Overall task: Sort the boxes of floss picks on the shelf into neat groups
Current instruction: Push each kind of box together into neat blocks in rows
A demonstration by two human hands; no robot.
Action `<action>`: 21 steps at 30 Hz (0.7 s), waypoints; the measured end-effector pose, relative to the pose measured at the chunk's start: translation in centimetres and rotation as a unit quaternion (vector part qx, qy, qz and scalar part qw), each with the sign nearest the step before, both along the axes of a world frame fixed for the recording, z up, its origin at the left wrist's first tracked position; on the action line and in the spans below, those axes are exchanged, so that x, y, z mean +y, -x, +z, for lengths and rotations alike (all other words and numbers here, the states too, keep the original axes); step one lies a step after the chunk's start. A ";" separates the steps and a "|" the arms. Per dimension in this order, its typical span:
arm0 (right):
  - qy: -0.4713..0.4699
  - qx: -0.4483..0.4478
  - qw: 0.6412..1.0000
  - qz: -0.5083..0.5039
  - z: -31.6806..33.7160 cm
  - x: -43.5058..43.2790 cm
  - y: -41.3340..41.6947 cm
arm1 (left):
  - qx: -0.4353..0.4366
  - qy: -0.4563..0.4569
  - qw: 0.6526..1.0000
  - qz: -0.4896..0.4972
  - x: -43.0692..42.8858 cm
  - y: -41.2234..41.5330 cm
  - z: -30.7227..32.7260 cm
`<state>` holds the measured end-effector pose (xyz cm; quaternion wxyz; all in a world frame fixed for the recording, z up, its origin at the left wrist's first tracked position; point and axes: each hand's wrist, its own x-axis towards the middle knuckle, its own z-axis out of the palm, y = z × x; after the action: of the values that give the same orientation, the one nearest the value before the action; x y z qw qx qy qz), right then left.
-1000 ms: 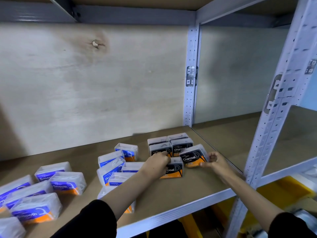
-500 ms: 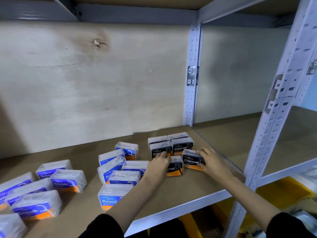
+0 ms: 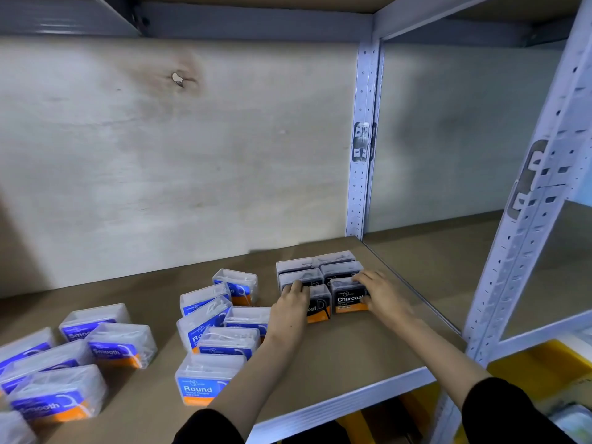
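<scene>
Black Charcoal floss pick boxes [image 3: 333,265] stand in a tight block at the back right of the brown shelf [image 3: 352,350]. My right hand [image 3: 382,294] grips the front right Charcoal box [image 3: 347,301], fingers on its top and thumb at its front. My left hand [image 3: 290,307] lies over the front left Charcoal box [image 3: 319,307], pressing it against its neighbours. Clear boxes labelled Round [image 3: 221,318] lie in a loose, tilted cluster in the middle. Clear Smooth boxes [image 3: 96,341] lie scattered at the far left.
A plywood back wall closes the shelf. A grey perforated post [image 3: 362,155] stands at the back right corner, and another post [image 3: 525,225] at the front right. One Round box [image 3: 201,379] sits near the front edge. Yellow bins [image 3: 541,363] show below.
My right hand has set the tilted Charcoal box down upright at the front right of the block. Both hands now press the front row together.
</scene>
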<state>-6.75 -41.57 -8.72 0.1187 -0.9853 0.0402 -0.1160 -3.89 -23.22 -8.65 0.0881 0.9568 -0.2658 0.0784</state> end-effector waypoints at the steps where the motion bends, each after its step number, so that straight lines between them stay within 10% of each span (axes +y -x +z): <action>1: -0.001 0.000 1.000 0.003 0.0 0.0 -0.2 | 0.003 0.000 1.000 0.003 -0.1 -0.1 0.0; 21: -0.001 -0.005 0.999 0.034 -0.6 -0.6 -1.3 | 0.014 0.007 0.999 0.030 -0.7 -0.5 0.0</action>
<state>-5.47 -42.18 -9.31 0.1242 -0.9854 0.0061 -0.1163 -3.39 -23.88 -8.69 0.0959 0.9648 -0.2347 0.0696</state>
